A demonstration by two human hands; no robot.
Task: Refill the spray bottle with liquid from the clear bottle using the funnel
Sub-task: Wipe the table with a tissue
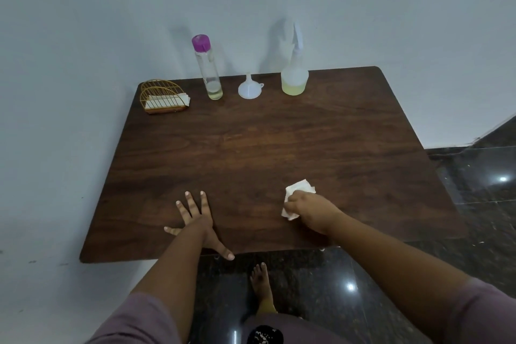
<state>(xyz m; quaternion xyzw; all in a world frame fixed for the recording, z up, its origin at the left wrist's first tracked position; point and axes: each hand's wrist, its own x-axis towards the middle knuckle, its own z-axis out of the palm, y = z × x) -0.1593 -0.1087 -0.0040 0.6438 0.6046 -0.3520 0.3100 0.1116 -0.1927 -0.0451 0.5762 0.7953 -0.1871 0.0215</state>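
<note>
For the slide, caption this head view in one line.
Right hand wipes the table with a tissue, left hand flat; clear bottle, funnel, spray bottle stand behind.

I see the dark wooden table [251,148] open across its middle; obstacles line the far edge: gold wire napkin holder [163,98], purple-capped clear bottle [210,72], white plastic funnel [249,88], translucent spray bottle [294,75].

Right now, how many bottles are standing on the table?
2. The clear bottle with the purple cap stands at the far edge, left of the funnel; the spray bottle stands right of it. None seems hidden.
</note>
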